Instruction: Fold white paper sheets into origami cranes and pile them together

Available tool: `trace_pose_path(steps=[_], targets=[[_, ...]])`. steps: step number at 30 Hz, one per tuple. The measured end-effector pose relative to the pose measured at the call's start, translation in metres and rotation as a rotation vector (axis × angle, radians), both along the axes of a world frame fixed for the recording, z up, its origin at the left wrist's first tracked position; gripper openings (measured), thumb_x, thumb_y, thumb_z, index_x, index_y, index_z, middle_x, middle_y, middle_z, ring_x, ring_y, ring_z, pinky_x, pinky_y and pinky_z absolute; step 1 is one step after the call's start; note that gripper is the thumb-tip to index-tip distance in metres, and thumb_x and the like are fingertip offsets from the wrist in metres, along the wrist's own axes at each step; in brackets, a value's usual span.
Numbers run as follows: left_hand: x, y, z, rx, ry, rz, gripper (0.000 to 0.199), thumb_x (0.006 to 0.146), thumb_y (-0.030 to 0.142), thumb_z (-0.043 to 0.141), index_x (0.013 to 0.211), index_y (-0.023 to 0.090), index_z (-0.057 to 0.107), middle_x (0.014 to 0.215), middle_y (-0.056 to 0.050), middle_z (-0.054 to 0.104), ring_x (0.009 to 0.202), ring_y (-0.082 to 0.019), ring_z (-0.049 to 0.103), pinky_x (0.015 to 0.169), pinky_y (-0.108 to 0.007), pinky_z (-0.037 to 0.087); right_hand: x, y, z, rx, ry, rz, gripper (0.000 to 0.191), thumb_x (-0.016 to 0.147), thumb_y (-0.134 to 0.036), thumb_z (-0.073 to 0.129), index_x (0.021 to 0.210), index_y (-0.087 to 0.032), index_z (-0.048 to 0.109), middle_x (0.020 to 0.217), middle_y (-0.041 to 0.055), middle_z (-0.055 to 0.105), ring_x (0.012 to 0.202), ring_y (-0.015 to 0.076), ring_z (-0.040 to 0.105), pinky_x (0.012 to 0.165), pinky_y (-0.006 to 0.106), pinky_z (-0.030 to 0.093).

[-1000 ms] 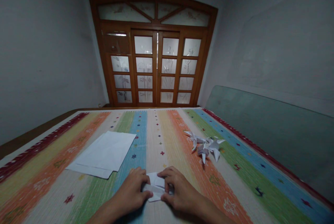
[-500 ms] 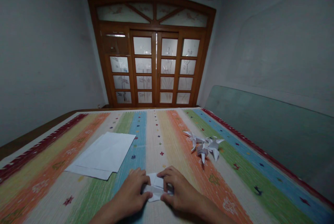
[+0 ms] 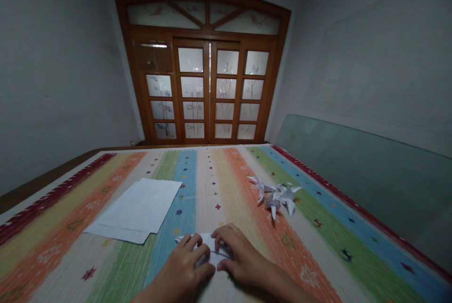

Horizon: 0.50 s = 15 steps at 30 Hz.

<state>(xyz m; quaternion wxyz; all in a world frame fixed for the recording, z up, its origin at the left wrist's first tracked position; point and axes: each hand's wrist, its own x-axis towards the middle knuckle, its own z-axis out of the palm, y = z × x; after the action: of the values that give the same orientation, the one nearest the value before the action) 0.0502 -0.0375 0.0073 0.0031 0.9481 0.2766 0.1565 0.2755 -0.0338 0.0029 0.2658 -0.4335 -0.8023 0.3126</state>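
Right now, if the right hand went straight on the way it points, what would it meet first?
The folded white paper at the right hand's fingertips; beyond that, probably the left hand, though depth is hard to judge.

From where I'm standing, I see a bare left hand (image 3: 188,264) and a bare right hand (image 3: 242,257), both with slim fingers and rounded tips. The wrists look narrow, the forearms bare as far as they show. Nails are too dim to make out.
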Motion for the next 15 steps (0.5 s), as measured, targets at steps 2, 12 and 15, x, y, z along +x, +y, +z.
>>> trace_pose_path(steps=[2, 12, 15], targets=[[0.000, 0.000, 0.001, 0.007, 0.024, -0.025, 0.025, 0.096, 0.011, 0.059, 0.108, 0.030, 0.071, 0.103, -0.008, 0.069, 0.097, -0.030, 0.054, 0.087, -0.048, 0.042, 0.001, 0.001, 0.003, -0.002, -0.010, 0.020, 0.038, 0.073, -0.004, 0.079, 0.102, -0.023, 0.062, 0.123, 0.0037, 0.063, 0.116, 0.0236, 0.053, 0.100, 0.034, 0.040], [-0.019, 0.012, 0.015, -0.148, -0.087, -0.168, 0.032, 0.094, 0.006, 0.054, 0.105, 0.028, 0.075, 0.112, -0.006, 0.077, 0.095, -0.026, 0.063, 0.078, -0.037, 0.049, 0.018, 0.010, 0.006, -0.030, 0.012, 0.165, 0.052, 0.074, -0.010, 0.085, 0.120, -0.025, 0.064, 0.132, 0.0069, 0.061, 0.123, 0.0237, 0.053, 0.106, 0.035, 0.041], [-0.021, 0.014, 0.021, -0.185, -0.078, -0.174, 0.035, 0.090, 0.005, 0.054, 0.102, 0.029, 0.077, 0.109, -0.005, 0.079, 0.094, -0.027, 0.063, 0.078, -0.039, 0.049, 0.022, 0.012, 0.007, -0.033, 0.004, 0.197, 0.048, 0.077, -0.018, 0.085, 0.121, -0.025, 0.067, 0.137, 0.0086, 0.061, 0.128, 0.0252, 0.052, 0.110, 0.040, 0.039]])
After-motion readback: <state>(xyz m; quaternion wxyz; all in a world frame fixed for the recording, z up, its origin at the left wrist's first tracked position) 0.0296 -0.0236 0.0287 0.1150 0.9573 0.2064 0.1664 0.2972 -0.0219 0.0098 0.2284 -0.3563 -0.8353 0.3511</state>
